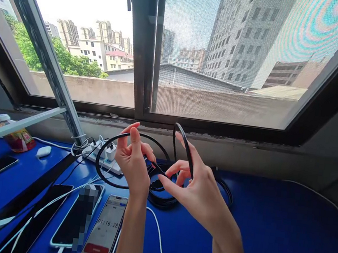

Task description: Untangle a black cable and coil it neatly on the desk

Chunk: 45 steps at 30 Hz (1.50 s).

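A black cable [187, 147] runs between my two hands above the blue table. My left hand [135, 161] is closed on a stretch of it, thumb pointing up, and a wide loop of the cable hangs around that hand. Between the thumb and fingers of my right hand [198, 190] is another part of the cable, which arches up over the index finger. Behind and below the hands, more black cable lies in a coil [162, 202] on the table, partly hidden by them.
A white power strip [115, 168] with plugged-in chargers stands left of the hands. Several phones, including one showing a timer [104, 230], lie at the front left. A bottle [19, 140], a white case [43, 151] and metal bars are farther left. A window [147, 57] rises behind.
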Each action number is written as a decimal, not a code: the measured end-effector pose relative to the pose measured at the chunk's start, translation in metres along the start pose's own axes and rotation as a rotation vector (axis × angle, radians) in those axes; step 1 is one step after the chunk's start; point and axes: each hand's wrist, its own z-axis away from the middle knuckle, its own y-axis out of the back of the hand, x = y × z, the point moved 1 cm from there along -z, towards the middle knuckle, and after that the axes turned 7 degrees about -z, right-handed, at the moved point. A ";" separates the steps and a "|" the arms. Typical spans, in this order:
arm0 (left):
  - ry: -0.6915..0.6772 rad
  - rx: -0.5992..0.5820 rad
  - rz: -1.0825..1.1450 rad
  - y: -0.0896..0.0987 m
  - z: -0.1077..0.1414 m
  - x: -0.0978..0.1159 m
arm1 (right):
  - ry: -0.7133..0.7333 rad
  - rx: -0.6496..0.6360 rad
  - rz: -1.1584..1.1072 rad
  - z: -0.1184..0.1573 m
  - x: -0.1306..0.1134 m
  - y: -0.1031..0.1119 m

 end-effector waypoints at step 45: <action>-0.293 -1.071 -0.658 0.001 0.009 -0.001 | 0.477 1.113 -0.281 0.003 0.002 0.064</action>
